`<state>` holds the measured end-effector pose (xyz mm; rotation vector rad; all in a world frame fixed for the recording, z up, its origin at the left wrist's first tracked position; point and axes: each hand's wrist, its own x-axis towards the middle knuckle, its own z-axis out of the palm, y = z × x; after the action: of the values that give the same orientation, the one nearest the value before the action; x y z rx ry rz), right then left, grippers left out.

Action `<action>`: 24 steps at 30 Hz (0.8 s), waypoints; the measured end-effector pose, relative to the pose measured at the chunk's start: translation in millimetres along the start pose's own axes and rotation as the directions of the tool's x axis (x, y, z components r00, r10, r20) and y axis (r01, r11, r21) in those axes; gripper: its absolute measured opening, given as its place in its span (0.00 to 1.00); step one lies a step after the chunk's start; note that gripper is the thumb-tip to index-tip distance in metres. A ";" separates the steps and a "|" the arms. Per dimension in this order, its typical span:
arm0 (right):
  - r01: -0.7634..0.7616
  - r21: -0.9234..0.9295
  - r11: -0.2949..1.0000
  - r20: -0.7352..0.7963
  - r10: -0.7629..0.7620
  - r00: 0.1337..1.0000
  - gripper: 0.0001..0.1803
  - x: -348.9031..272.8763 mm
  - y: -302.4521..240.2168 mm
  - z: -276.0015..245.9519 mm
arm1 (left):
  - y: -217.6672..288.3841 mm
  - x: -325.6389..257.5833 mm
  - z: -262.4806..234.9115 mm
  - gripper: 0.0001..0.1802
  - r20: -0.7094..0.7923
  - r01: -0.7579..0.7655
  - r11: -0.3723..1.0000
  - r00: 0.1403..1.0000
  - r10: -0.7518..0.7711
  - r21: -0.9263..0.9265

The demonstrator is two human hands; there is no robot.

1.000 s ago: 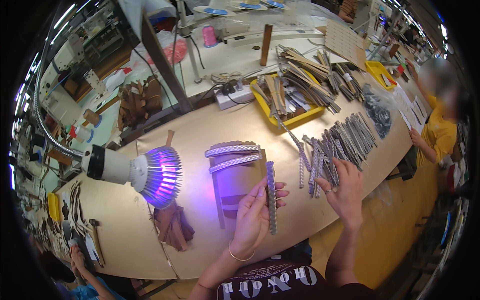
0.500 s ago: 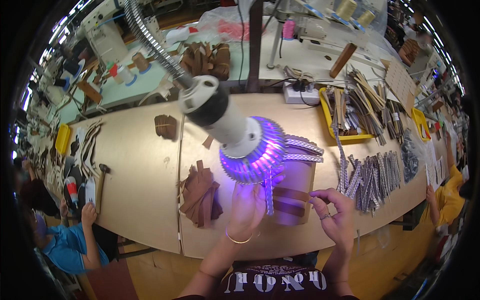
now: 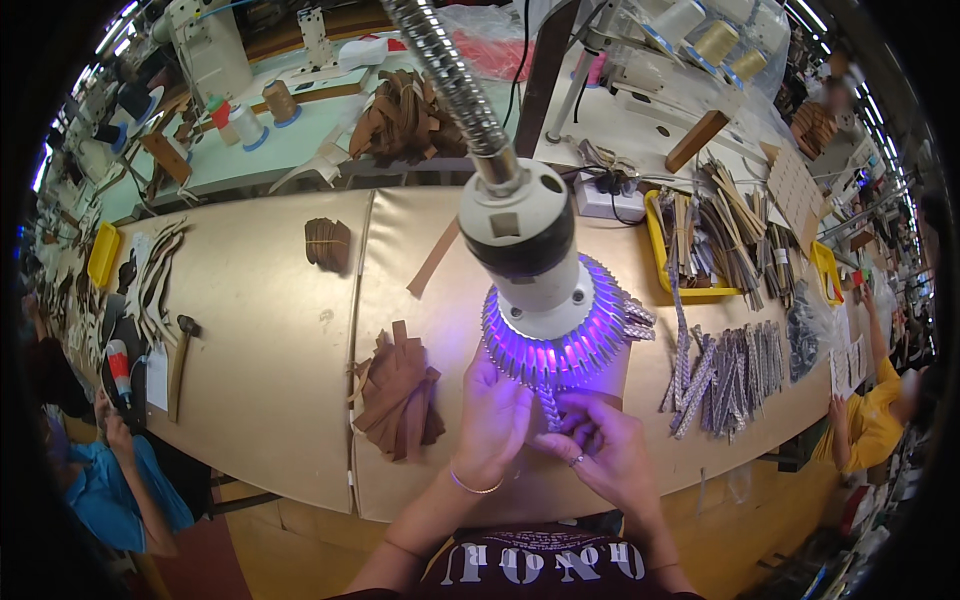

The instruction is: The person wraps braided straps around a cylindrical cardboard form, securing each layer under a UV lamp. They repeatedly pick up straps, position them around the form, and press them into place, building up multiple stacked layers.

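A silver-grey braided strap (image 3: 550, 408) shows between my hands, just below the rim of a purple-lit lamp (image 3: 540, 270). My left hand (image 3: 492, 425) is closed at the strap's left side, with its fingertips partly covered by the lamp. At the lower end of the strap, my right hand (image 3: 603, 450) pinches it between thumb and fingers. More braided straps (image 3: 637, 320) stick out from under the lamp's right side. Beneath the lamp a brown panel is mostly hidden. Left of my left hand lies a loose pile of brown leather strips (image 3: 398, 395).
Several braided straps (image 3: 735, 375) lie at the right, below a yellow tray (image 3: 660, 250) of thin strips. A banded brown bundle (image 3: 327, 245) and a hammer (image 3: 182, 365) lie leftward. A white power strip (image 3: 610, 198) sits behind. Co-workers in blue (image 3: 130, 490) and yellow (image 3: 868, 425) sit at either side.
My right hand has moved left from the panel's edge to the strap at my left hand. In the picture the lamp now stands further right, covering most of the panel and uncovering a brown strip.
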<state>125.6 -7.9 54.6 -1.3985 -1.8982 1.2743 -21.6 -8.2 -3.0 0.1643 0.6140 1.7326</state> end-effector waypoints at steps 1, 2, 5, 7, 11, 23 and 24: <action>-0.018 -0.002 1.000 0.011 0.018 1.000 0.16 0.5 2.2 4.3 | 1.8 -2.0 -0.2 0.17 -0.019 -0.002 1.000 1.000 0.002 0.009; -0.036 -0.004 0.999 0.021 0.036 0.999 0.15 0.0 4.5 7.5 | 1.8 -3.6 -0.2 0.17 0.001 -0.028 1.000 1.000 0.028 0.006; -0.167 0.187 0.968 0.072 0.156 0.985 0.11 -2.7 12.4 0.2 | 6.0 -6.7 -7.1 0.16 -0.047 0.005 1.000 0.999 -0.004 0.024; -0.221 0.307 0.926 0.063 0.212 0.975 0.09 -7.0 16.1 -12.3 | 10.2 -7.7 -14.9 0.14 -0.041 0.059 0.996 0.998 -0.056 0.071; -0.252 0.346 0.904 0.029 0.258 0.966 0.09 -12.9 21.4 -33.8 | 10.7 -7.1 -23.2 0.10 0.084 0.123 0.982 0.987 -0.136 0.145; 0.146 -0.734 0.664 -0.170 -0.387 0.906 0.11 -0.2 -21.3 -38.9 | -27.0 -30.1 9.4 0.10 0.135 0.143 0.969 0.976 -0.172 0.202; 0.086 -0.598 0.797 -0.140 -0.210 0.968 0.09 0.2 -23.7 -37.1 | -29.8 -34.8 9.0 0.10 0.170 0.118 0.979 0.975 -0.146 0.167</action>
<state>143.0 6.0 92.5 -1.5438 -2.3085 0.4398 17.1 -34.2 -2.3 0.3791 0.6113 1.5216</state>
